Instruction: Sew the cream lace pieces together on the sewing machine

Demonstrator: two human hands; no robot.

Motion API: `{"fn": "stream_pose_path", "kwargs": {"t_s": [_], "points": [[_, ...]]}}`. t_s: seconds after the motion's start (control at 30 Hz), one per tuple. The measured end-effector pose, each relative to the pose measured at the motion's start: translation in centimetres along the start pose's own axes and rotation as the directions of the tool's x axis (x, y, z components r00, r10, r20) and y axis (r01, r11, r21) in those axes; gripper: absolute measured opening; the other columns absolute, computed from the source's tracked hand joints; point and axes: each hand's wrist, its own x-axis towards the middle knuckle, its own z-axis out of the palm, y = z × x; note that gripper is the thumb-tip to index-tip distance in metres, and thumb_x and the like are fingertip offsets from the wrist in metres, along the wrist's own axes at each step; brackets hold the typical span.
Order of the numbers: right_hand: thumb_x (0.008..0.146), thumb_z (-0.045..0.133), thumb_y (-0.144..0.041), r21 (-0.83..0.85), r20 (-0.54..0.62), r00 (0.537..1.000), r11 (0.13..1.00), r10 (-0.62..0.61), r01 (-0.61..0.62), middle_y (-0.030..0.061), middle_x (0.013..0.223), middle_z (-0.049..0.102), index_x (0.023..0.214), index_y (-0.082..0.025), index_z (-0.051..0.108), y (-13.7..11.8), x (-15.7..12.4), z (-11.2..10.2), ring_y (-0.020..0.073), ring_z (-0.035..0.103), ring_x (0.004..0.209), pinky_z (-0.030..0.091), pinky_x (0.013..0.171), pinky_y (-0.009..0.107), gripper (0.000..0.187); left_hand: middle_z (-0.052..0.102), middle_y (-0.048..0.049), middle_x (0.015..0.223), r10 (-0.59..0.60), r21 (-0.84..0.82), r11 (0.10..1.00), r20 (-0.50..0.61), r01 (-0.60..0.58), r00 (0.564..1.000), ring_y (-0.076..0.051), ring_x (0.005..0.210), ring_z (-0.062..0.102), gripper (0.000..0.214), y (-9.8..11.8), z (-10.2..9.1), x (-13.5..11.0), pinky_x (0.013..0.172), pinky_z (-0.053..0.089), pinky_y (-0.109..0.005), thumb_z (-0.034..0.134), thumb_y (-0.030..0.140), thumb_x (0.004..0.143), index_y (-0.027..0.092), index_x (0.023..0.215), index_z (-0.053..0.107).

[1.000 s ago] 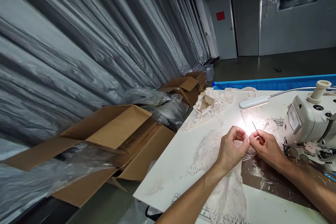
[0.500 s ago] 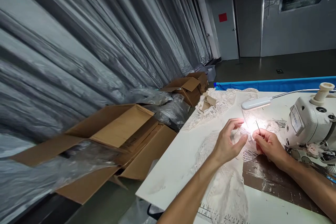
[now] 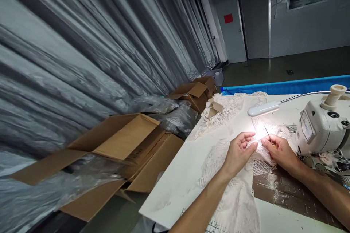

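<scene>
My left hand (image 3: 240,151) rests on a piece of white lace fabric (image 3: 235,189) spread over the white sewing table (image 3: 177,185), its fingers curled and pinching the lace under the lamp's glare. My right hand (image 3: 279,151) is closed round a thin dark pointed tool (image 3: 267,133) whose tip sticks up beside the bright spot. The two hands nearly touch at the fingertips. A white sewing machine (image 3: 319,131) stands just right of my right hand.
A gooseneck lamp (image 3: 264,108) shines above the hands. More lace and a small cardboard piece (image 3: 213,109) lie at the table's far end. Open cardboard boxes (image 3: 123,145) and plastic bags sit on the floor at left, along a plastic curtain. A grey door (image 3: 254,18) is far behind.
My left hand's fingers opened half a second ago, then curled back onto the lace beside my right hand. The right hand has kept hold of the thin tool.
</scene>
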Motion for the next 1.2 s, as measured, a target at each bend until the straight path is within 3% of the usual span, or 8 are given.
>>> {"fn": "stream_pose_path", "kwargs": {"t_s": [0.13, 0.23, 0.43, 0.5, 0.63, 0.9, 1.07, 1.2], "points": [[0.071, 0.048, -0.059, 0.025, -0.043, 0.999, 0.999, 0.023, -0.022, -0.0070, 0.046, 0.029, 0.056, -0.022, 0.033, 0.2, 0.2, 0.1, 0.0085, 0.028, 0.041, 0.021, 0.037, 0.022, 0.042, 0.065, -0.0068, 0.090, -0.075, -0.151, 0.986, 0.027, 0.078, 0.997, -0.015, 0.080, 0.061, 0.041, 0.0, 0.0, 0.0, 0.072, 0.048, -0.024, 0.077, 0.031, 0.065, 0.014, 0.100, 0.063], [0.071, 0.047, -0.057, 0.015, -0.068, 0.997, 1.000, 0.019, -0.018, -0.0060, 0.047, 0.028, 0.055, -0.022, 0.032, 0.8, 0.5, 0.1, 0.0086, 0.026, 0.044, 0.020, 0.038, 0.022, 0.042, 0.066, -0.0055, 0.085, -0.106, -0.206, 0.972, 0.056, 0.115, 0.993, -0.013, 0.071, 0.060, 0.047, -0.1, 0.0, 0.2, 0.067, 0.048, -0.024, 0.077, 0.032, 0.065, 0.015, 0.105, 0.060], [0.071, 0.047, -0.056, -0.031, -0.075, 0.997, 0.999, 0.023, -0.025, -0.0047, 0.052, 0.027, 0.054, -0.021, 0.034, 0.7, 0.7, 0.0, 0.0095, 0.026, 0.048, 0.021, 0.042, 0.023, 0.041, 0.071, -0.0070, 0.084, 0.042, -0.004, 0.999, 0.075, -0.042, 0.996, -0.019, 0.084, 0.064, 0.013, -0.1, 0.1, 0.4, 0.079, 0.049, -0.028, 0.071, 0.023, 0.068, 0.015, 0.078, 0.073], [0.071, 0.046, -0.057, -0.050, -0.065, 0.998, 0.998, 0.022, -0.025, -0.0043, 0.052, 0.028, 0.054, -0.021, 0.037, 0.3, 0.6, 0.0, 0.0100, 0.027, 0.049, 0.022, 0.043, 0.023, 0.041, 0.072, -0.0079, 0.086, 0.057, 0.038, 0.997, 0.081, -0.060, 0.995, -0.021, 0.086, 0.065, 0.013, 0.0, 0.2, 0.4, 0.081, 0.050, -0.030, 0.070, 0.023, 0.070, 0.015, 0.079, 0.074], [0.071, 0.046, -0.060, -0.059, -0.070, 0.997, 0.998, 0.012, -0.016, -0.0035, 0.053, 0.034, 0.056, -0.019, 0.045, 0.1, 0.6, 0.0, 0.0110, 0.030, 0.051, 0.025, 0.045, 0.024, 0.043, 0.073, -0.0085, 0.094, 0.031, 0.030, 0.999, 0.040, -0.032, 0.999, -0.023, 0.094, 0.066, 0.021, 0.1, 0.4, 0.3, 0.087, 0.050, -0.032, 0.070, 0.024, 0.070, 0.015, 0.089, 0.074], [0.073, 0.050, -0.060, -0.049, -0.071, 0.997, 0.999, -0.016, 0.013, -0.0024, 0.054, 0.042, 0.068, -0.015, 0.058, 0.6, 0.5, -0.2, 0.0119, 0.034, 0.051, 0.028, 0.046, 0.024, 0.046, 0.073, -0.0098, 0.094, -0.016, -0.007, 1.000, -0.009, 0.016, 1.000, -0.025, 0.094, 0.066, 0.025, 0.1, 0.5, 0.2, 0.089, 0.049, -0.035, 0.075, 0.028, 0.064, 0.014, 0.085, 0.073], [0.077, 0.049, -0.057, -0.064, -0.048, 0.997, 0.997, -0.055, 0.052, -0.0029, 0.053, 0.040, 0.070, -0.016, 0.057, 0.8, 0.4, -0.2, 0.0118, 0.034, 0.050, 0.027, 0.044, 0.024, 0.043, 0.073, -0.0082, 0.087, -0.027, -0.020, 0.999, -0.049, 0.026, 0.998, -0.023, 0.088, 0.066, 0.020, -0.1, 0.9, 0.3, 0.084, 0.050, -0.033, 0.075, 0.028, 0.065, 0.015, 0.079, 0.073], [0.081, 0.043, -0.058, -0.128, -0.090, 0.991, 0.988, -0.103, 0.091, -0.0033, 0.054, 0.036, 0.062, -0.019, 0.046, 0.7, 0.3, -0.1, 0.0125, 0.035, 0.051, 0.030, 0.046, 0.024, 0.043, 0.073, -0.0082, 0.088, -0.075, -0.083, 0.994, -0.082, 0.068, 0.994, -0.023, 0.089, 0.065, 0.023, -0.4, 0.9, 0.3, 0.083, 0.049, -0.032, 0.077, 0.028, 0.061, 0.015, 0.079, 0.073]]}}
